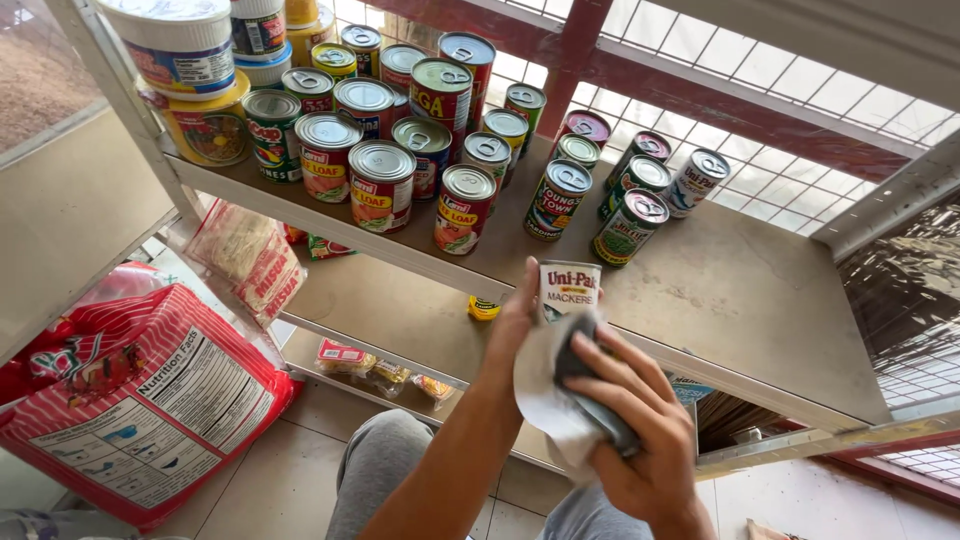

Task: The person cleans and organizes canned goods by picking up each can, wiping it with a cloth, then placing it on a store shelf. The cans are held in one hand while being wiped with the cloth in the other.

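My left hand (513, 322) holds a small tin can (568, 289) with a white label, upright, just in front of the shelf edge. A white and dark grey cloth (548, 402) is gripped in my right hand (640, 435) and pressed against the lower side of the can. Both hands are close together below the metal shelf (745, 290). My grey-clad knees show at the bottom of the view.
Several cans (381, 186) with red, green and white labels stand on the shelf's left and back. Plastic jars (185, 48) sit at the top left. A large red and white bag (140, 405) leans at the left. Small packets (372, 366) lie on a lower shelf. Wire mesh (790, 180) backs the shelf.
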